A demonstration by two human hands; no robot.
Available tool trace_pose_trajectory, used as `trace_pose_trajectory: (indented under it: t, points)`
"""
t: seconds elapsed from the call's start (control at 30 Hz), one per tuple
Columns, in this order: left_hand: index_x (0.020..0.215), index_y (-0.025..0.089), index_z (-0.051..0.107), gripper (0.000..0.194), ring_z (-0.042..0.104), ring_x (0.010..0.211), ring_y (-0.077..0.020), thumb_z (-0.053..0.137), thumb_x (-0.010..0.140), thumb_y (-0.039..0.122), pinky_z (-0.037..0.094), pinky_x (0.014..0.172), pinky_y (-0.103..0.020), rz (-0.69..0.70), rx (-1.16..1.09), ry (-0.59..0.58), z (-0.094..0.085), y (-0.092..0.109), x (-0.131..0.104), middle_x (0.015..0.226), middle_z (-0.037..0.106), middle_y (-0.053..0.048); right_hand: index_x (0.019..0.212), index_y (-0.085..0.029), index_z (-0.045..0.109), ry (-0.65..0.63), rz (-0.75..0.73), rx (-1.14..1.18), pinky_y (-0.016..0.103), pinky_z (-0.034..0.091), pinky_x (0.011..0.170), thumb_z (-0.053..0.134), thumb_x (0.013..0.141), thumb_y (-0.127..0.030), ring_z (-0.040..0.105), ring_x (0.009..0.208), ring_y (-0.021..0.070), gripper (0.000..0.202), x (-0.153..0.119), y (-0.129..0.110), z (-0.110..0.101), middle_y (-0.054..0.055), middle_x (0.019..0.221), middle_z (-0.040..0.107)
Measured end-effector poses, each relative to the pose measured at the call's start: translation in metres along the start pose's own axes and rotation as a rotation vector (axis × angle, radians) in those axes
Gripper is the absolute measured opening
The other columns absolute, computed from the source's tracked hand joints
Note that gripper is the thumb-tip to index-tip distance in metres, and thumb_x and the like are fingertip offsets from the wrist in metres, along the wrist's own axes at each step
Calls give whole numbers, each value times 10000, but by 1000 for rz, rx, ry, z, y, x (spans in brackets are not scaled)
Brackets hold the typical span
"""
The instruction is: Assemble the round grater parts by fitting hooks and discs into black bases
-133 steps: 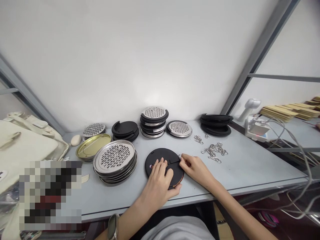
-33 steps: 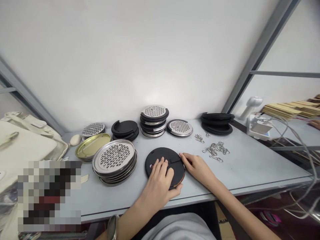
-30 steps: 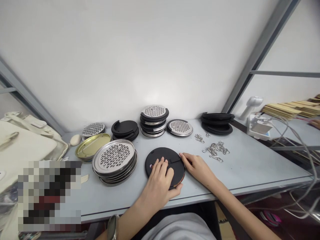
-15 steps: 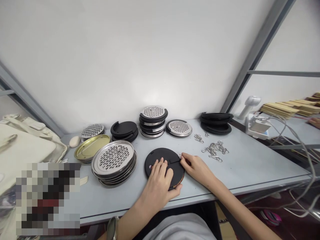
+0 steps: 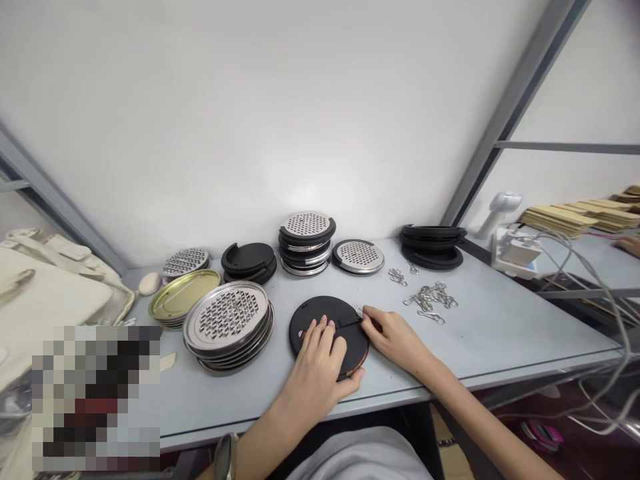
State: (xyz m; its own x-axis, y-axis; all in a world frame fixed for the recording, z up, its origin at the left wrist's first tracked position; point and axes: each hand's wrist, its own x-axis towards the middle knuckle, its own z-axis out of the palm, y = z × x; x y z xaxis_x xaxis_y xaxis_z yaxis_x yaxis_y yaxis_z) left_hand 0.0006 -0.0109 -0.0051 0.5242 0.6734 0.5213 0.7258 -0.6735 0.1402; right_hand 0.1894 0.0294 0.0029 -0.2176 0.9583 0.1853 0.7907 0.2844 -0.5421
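Your left hand (image 5: 320, 360) holds the black disc (image 5: 327, 307) down, your right (image 5: 383, 330) pinching a wire clip (image 5: 359, 313) at the disc's far right edge!

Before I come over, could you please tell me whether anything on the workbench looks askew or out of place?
Slightly: the metal clips lie in a loose, untidy tangle right of the black disc. The front stack of grater plates is also uneven, its layers not lined up. I see no obvious damage.
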Motion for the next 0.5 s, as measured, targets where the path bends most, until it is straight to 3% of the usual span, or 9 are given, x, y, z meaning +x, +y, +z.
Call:
trace_pose_trajectory:
  t: [0.5]
  points:
    - [942, 145, 541, 267, 477, 1222, -326, 665, 767, 304, 383, 1048, -490, -8, -56, -25, -1, -1, 0, 1166, 578, -153, 744, -228, 424, -24, -36, -59, 248, 294, 545, 265, 976, -340, 530, 529, 166, 302, 0, 3, -1, -4, 577, 536]
